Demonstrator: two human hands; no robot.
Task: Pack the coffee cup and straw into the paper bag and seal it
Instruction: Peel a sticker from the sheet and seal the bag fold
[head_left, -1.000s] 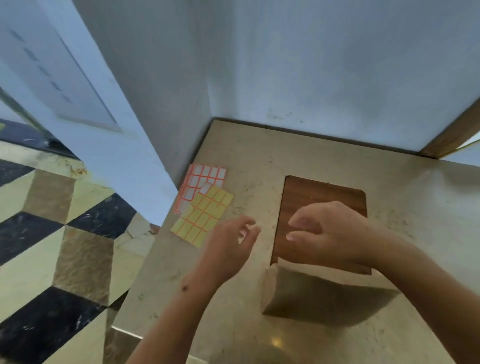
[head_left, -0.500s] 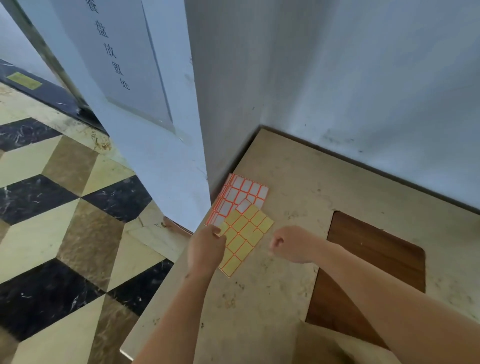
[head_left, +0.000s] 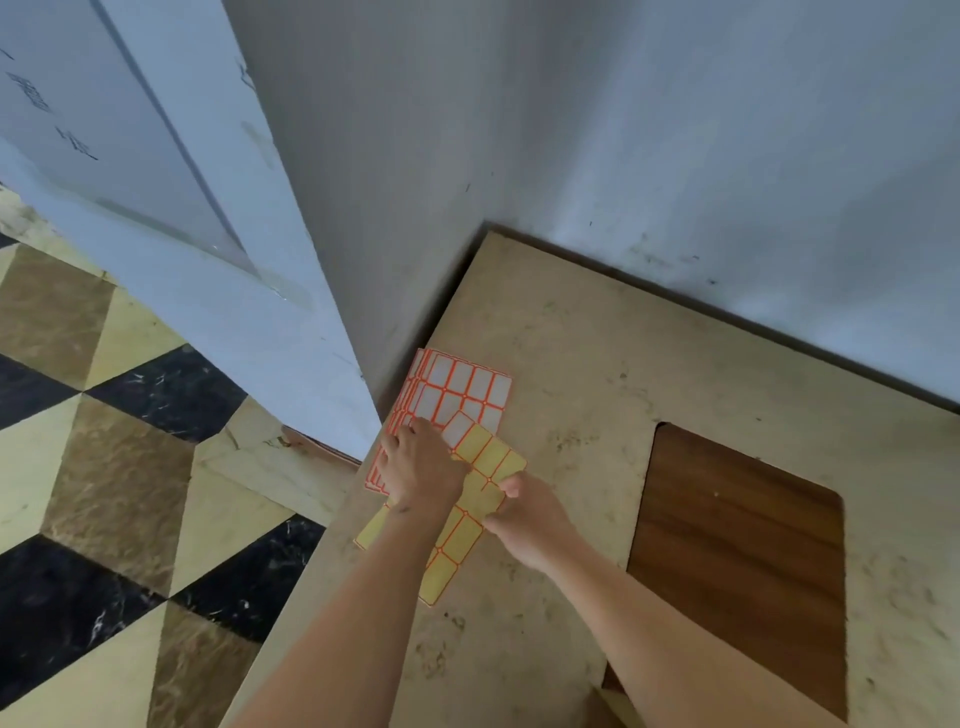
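Where hands (head_left: 421, 462) meet, perhaps gripped: sticker sheet (head_left: 470, 512).

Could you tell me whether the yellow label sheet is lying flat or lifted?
Mostly flat on the counter: the yellow label sheet lies spread there, overlapping the white sheets.

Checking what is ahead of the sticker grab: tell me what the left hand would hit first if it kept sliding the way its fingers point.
The left hand points up the counter toward the corner. It would probably cross the white sticker sheet first, then meet the grey wall; depth is hard to judge.
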